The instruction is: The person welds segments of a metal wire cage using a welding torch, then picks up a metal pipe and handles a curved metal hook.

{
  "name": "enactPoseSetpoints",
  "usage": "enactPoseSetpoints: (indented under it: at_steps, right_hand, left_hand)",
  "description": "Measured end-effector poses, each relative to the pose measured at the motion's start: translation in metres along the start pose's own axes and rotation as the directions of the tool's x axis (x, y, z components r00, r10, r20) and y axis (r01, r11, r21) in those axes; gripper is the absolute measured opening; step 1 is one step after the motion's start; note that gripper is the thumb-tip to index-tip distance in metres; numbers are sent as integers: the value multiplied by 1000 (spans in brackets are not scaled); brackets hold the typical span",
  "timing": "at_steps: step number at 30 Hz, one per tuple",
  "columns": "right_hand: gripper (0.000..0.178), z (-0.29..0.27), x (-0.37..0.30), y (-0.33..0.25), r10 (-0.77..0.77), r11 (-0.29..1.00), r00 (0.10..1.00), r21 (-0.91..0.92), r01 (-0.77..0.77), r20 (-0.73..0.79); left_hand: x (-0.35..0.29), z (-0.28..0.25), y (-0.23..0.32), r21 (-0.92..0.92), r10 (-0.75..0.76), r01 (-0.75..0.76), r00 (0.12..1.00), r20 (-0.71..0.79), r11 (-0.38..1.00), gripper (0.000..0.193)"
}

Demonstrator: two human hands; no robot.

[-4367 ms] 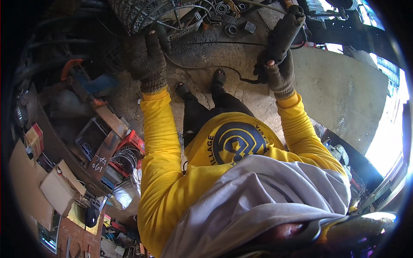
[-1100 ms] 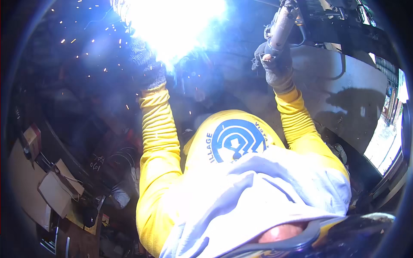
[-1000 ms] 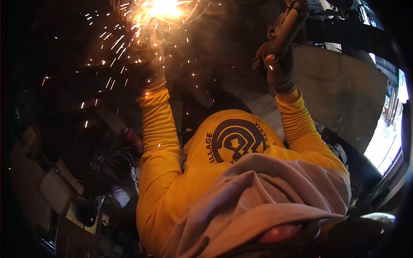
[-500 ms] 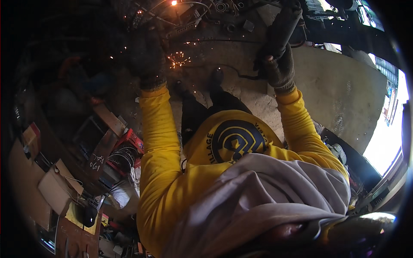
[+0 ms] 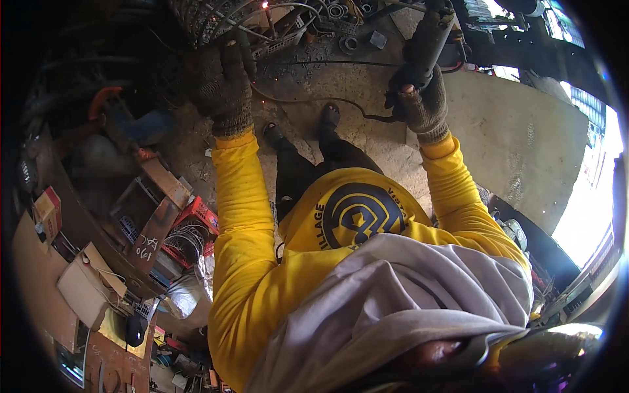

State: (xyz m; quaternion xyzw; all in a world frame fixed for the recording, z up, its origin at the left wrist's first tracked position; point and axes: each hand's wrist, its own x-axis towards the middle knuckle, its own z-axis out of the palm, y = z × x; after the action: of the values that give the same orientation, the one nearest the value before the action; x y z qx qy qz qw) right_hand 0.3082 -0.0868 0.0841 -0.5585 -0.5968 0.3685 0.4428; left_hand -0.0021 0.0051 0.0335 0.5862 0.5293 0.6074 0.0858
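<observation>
My right hand (image 5: 422,98), in a grey knit glove, is closed around a dark cylindrical hand tool (image 5: 429,46) that points up and away from me. A dark cable (image 5: 367,115) runs leftward from beside that hand across the floor. My left hand (image 5: 226,85), in a similar worn glove, is at the far left in shadow, next to a mass of curved wires (image 5: 203,19). Its fingers look curled around something dark that I cannot make out. Beyond it a small orange-hot spot (image 5: 265,5) glows at the upper edge, with a few tiny sparks below.
A large flat sheet (image 5: 517,144) lies to the right. Metal rings (image 5: 348,44) and a plastic crate (image 5: 282,43) sit at the far side. On the left are a red crate (image 5: 200,219) with coiled wire, cardboard (image 5: 84,285) and a dark bench. My feet (image 5: 329,114) stand on the floor.
The spray of sparks beyond my feet has mostly died away. The scene is brighter and smoke around my left hand has thinned. Both hands stay almost in place.
</observation>
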Motion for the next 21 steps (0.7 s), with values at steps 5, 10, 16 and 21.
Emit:
enactPoseSetpoints:
  at_steps: [5,10,16,21]
  right_hand:
    - [62,5,5,-3,2,994,1000,108,-5,27]
    - [74,7,6,-4,-22,1000,1000,7,22,-13]
    - [68,11,10,-17,-60,998,998,-31,60,-1]
    - [53,9,9,-10,-70,965,997,256,61,27]
  left_hand:
    - [-9,-3,-17,198,-24,19,999,22,980,28]
    - [-8,-2,-15,230,70,-68,998,0,971,26]
    - [-8,-2,-18,275,123,-118,992,0,954,23]
    - [-6,-3,-18,330,189,-181,982,8,926,21]
